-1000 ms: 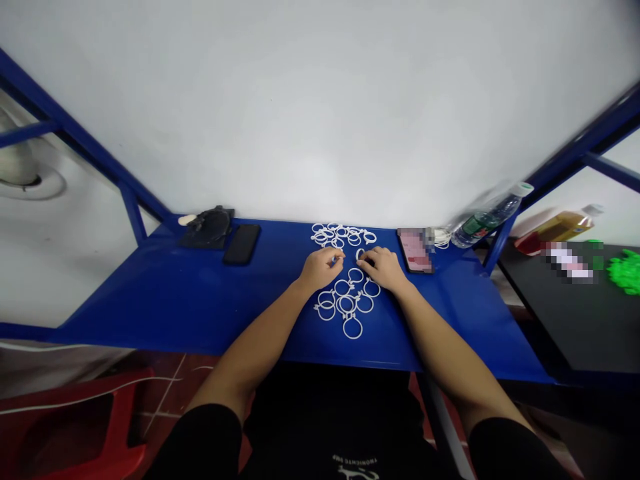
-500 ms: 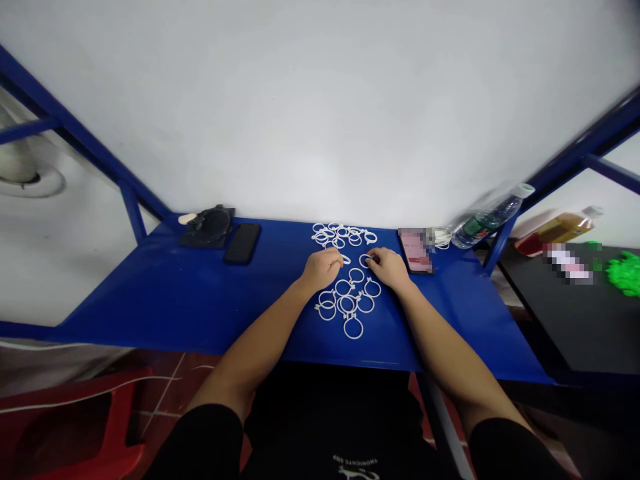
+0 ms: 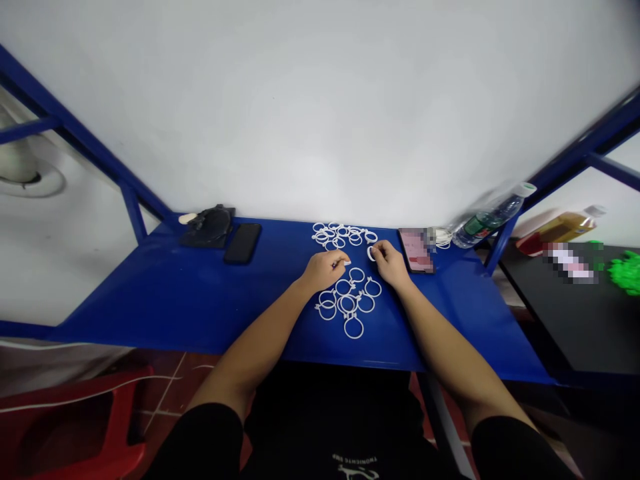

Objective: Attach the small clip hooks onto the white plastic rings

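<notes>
Several white plastic rings lie on the blue table (image 3: 165, 293) in two groups: a near cluster (image 3: 349, 301) in front of me and a far cluster (image 3: 341, 235) by the wall. My left hand (image 3: 324, 269) rests curled on the table, pinching a small white piece at its fingertips. My right hand (image 3: 391, 263) is closed around a white ring (image 3: 371, 253), lifted slightly between the two clusters.
A black phone (image 3: 243, 243) and a dark round object (image 3: 209, 225) lie at the back left. A phone with a lit screen (image 3: 415, 249) sits right of my right hand, a plastic bottle (image 3: 489, 215) beyond it. A black table (image 3: 565, 313) stands right, a red stool (image 3: 75, 427) lower left.
My right hand has moved slightly back and right, carrying a white ring with it. My left hand has stayed almost still beside the near cluster.
</notes>
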`<action>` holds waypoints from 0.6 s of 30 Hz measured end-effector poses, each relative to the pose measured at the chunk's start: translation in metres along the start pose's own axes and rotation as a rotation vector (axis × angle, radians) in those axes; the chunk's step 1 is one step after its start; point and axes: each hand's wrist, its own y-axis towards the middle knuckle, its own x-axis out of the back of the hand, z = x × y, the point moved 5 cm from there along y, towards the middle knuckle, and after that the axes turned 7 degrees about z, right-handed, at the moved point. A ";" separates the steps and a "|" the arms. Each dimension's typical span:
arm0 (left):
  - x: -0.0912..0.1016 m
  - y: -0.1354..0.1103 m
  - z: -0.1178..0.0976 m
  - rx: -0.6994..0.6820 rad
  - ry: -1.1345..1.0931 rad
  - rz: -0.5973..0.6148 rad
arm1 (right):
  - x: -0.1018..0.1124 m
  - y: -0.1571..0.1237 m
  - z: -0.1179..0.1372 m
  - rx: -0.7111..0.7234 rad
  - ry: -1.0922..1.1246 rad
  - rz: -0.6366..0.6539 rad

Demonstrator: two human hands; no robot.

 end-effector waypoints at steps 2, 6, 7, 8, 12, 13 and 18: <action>0.000 0.000 0.001 0.019 0.006 -0.021 | 0.000 0.000 0.000 0.025 0.066 -0.037; -0.002 0.000 0.004 0.043 0.000 -0.020 | 0.001 0.000 -0.001 0.052 0.200 -0.105; -0.004 0.000 0.005 0.046 -0.005 -0.003 | 0.001 0.000 -0.001 0.044 0.231 -0.112; -0.005 0.000 0.006 0.046 -0.012 0.016 | 0.000 0.000 -0.002 0.034 0.259 -0.115; -0.009 0.000 0.004 0.010 -0.017 0.068 | -0.002 0.001 -0.002 0.017 0.371 -0.086; -0.009 0.000 0.003 0.004 -0.010 0.071 | -0.003 0.002 -0.001 0.010 0.399 -0.068; -0.007 -0.001 -0.002 -0.004 0.021 0.094 | -0.003 0.003 -0.001 -0.012 0.501 -0.054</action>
